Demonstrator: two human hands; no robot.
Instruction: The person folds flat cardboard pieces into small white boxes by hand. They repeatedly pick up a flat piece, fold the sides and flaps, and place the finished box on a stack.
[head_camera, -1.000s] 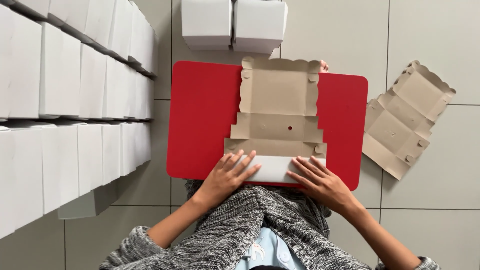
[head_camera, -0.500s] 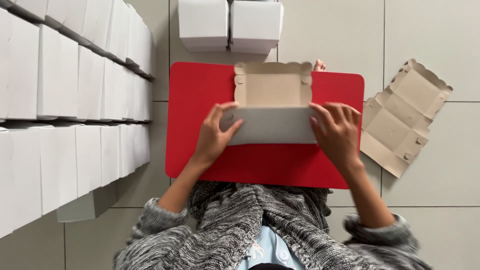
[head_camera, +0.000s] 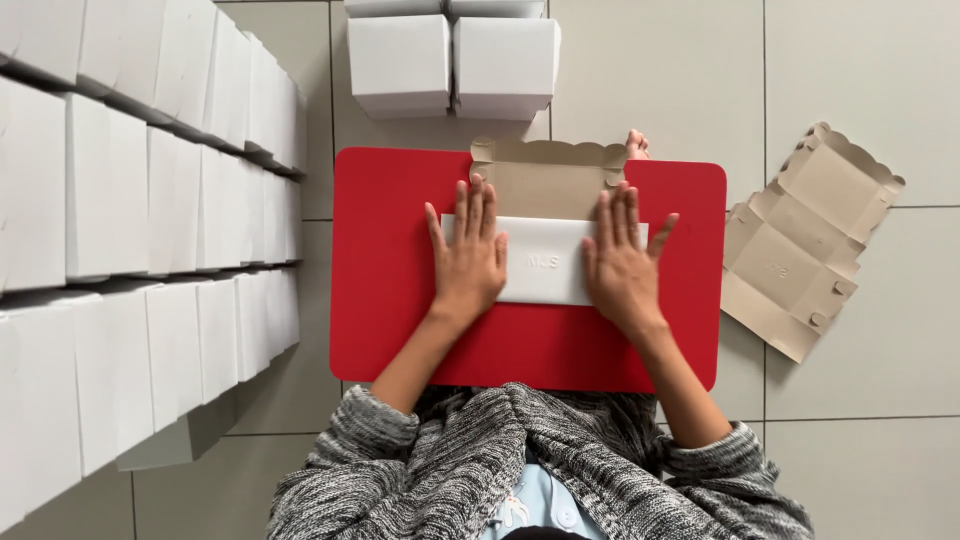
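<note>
A flat cardboard box blank lies on a red board. Its near part is folded over, showing the white outer side, while a brown scalloped flap sticks out at the far edge. My left hand lies flat on the left part of the white fold, fingers spread. My right hand presses flat on the right part. Neither hand grips anything.
Stacks of finished white boxes line the left side. Two more white boxes stand beyond the board. Several unfolded brown blanks lie on the tiled floor at the right. A toe shows past the board's far edge.
The near part of the blank was lifted and folded away from me over the middle. Both hands moved from the near edge forward and now press the fold flat.
</note>
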